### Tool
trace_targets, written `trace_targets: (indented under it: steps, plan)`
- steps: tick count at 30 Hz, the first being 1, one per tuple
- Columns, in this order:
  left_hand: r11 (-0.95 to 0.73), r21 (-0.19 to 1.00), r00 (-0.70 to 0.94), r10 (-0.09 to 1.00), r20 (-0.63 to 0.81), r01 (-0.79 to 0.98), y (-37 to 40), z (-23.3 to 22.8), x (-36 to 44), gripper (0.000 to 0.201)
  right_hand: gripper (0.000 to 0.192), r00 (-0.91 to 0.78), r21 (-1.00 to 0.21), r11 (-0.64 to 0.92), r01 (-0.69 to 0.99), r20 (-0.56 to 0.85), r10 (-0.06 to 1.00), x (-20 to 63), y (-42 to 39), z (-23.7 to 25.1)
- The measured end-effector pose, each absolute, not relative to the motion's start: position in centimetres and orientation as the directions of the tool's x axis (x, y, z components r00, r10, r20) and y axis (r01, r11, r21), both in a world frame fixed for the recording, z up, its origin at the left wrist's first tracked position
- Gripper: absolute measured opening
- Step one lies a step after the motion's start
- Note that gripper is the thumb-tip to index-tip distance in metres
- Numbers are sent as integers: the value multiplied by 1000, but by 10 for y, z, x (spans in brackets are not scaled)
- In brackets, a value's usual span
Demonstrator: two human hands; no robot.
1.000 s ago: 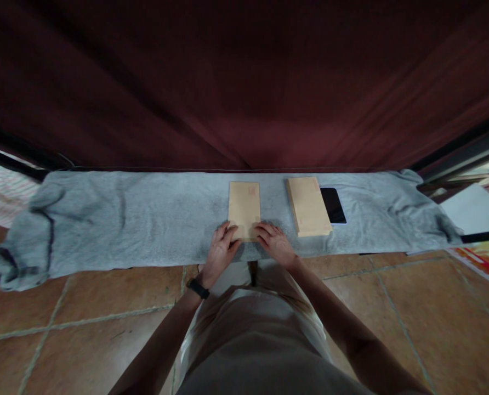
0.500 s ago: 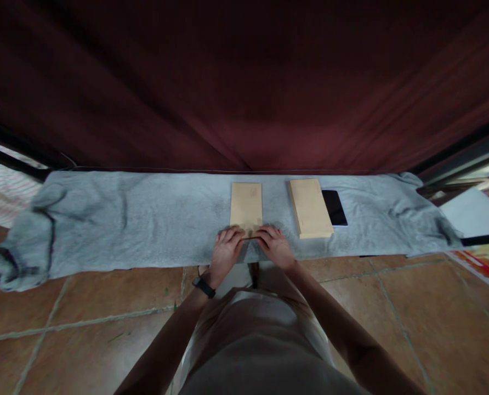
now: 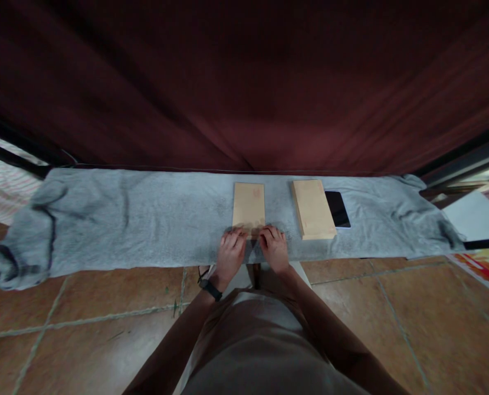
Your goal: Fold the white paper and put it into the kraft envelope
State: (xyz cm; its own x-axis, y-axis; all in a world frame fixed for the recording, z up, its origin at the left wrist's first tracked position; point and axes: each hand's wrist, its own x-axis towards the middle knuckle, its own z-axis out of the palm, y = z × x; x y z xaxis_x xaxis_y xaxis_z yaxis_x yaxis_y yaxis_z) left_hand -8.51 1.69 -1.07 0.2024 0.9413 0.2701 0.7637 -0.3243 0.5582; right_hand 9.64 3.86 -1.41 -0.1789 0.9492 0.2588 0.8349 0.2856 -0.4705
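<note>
A single tan envelope point(image 3: 248, 204) lies flat on a grey cloth point(image 3: 146, 214) covering a long bench. My left hand point(image 3: 231, 254) and my right hand point(image 3: 274, 248) rest side by side at its near short edge, fingertips pressing on that edge. A black band sits on my left wrist. To the right lies a stack of similar tan envelopes point(image 3: 312, 209), with a dark phone point(image 3: 337, 208) flat beside it.
A dark red curtain point(image 3: 244, 82) hangs right behind the bench. Brown floor tiles point(image 3: 84, 318) spread below. White sheets and colourful paper point(image 3: 481, 225) lie at the right end. The cloth bunches at the left end point(image 3: 18, 247).
Both hands drew closer together along the envelope's near edge, fingers curling onto it. The view shifted slightly.
</note>
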Motion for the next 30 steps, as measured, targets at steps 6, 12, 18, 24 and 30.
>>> trace_targets:
  steps: [6, 12, 18, 24, 30]
  plan:
    - [-420, 605, 349, 906, 239, 676, -7, -16, -79, 44, 22, -165, -473, 262, 841, 237, 957, 96, 36, -13]
    - [-485, 261, 462, 874, 148, 834, -10, -25, -75, 48, 39, -332, -543, 433, 719, 279, 901, 77, 15, -10]
    - [-486, 96, 478, 873, 101, 868, -16, -23, -73, 53, 49, -426, -493, 484, 723, 235, 874, 71, 1, -14]
    - [-457, 36, 452, 887, 99, 889, -20, -14, -75, 56, 50, -458, -393, 507, 767, 218, 862, 78, 2, -16]
    - [-411, -30, 412, 907, 90, 911, -20, -9, -81, 61, 50, -451, -318, 499, 806, 214, 866, 77, -1, -19]
